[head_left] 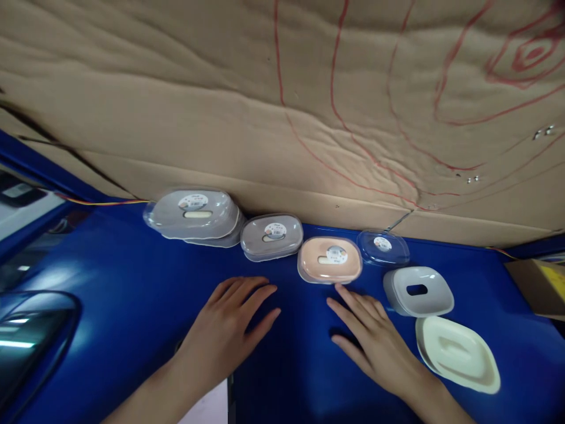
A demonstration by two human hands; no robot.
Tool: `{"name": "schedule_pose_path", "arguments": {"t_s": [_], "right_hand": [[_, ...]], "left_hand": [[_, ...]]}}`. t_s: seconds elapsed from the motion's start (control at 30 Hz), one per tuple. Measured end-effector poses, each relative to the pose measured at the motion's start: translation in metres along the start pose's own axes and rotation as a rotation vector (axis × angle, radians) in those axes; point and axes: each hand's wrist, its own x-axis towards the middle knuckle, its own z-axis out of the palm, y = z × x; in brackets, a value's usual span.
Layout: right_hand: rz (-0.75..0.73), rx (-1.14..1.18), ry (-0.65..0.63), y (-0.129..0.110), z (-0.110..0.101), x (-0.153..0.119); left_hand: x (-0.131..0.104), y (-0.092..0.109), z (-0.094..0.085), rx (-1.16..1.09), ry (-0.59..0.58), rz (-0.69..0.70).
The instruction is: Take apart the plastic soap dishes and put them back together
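Observation:
My left hand (236, 318) hovers or rests over the blue surface with its fingers apart and nothing in them. My right hand (366, 335) is also open, and its index fingertip is by the front edge of a pink oval dish (313, 259) under a clear lid with a round label. Left of that lies a grey lidded dish (253, 238). To the right are a clear lid (399, 250) with a label, a grey oval dish (435, 294) with a slot, and a cream oval dish (481, 362). Whether either palm touches the surface I cannot tell.
Stacked grey lidded dishes (168, 215) stand at the back left. A brown cardboard wall (176, 129) with red lines rises behind the blue table (132, 282). A cardboard box (529, 285) sits at far right; a white sheet (209, 406) shows below my left wrist.

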Motion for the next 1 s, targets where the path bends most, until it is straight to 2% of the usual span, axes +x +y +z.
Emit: {"name": "schedule_pose_path", "arguments": {"t_s": [0.13,0.23,0.33,0.4,0.47,0.53,0.6,0.7,0.8,0.93,1.0], "right_hand": [[0.056,0.04,-0.034,-0.001,0.0,0.001],[0.056,0.051,0.041,0.003,-0.007,0.002],[0.102,0.041,0.167,0.012,-0.024,0.0],[0.188,-0.029,0.244,0.021,-0.039,-0.008],[0.291,-0.154,0.265,0.029,-0.054,-0.021],[0.368,-0.266,0.201,0.037,-0.063,-0.037],[0.407,-0.278,0.084,0.042,-0.067,-0.051],[0.393,-0.108,-0.072,0.042,-0.064,-0.062],[0.311,0.109,-0.168,0.03,-0.065,-0.057],[0.156,0.32,-0.2,0.01,-0.077,-0.043],[0.145,0.348,-0.13,0.009,-0.08,-0.039]], "left_hand": [[0.001,0.0,-0.003,0.046,0.028,-0.147],[0.001,-0.005,0.001,0.089,0.009,-0.22],[0.0,-0.01,0.008,0.09,-0.065,-0.172],[0.0,-0.012,0.01,0.079,-0.093,-0.136],[-0.001,-0.012,0.008,0.079,-0.104,-0.142],[0.0,-0.01,0.004,0.081,-0.095,-0.158],[0.001,-0.007,0.0,0.074,-0.083,-0.167],[0.001,-0.001,-0.005,0.036,-0.057,-0.157],[-0.002,0.007,-0.008,-0.029,-0.051,-0.084],[-0.01,0.022,-0.011,-0.126,-0.142,0.113],[-0.013,0.03,-0.012,-0.155,-0.215,0.227]]}}
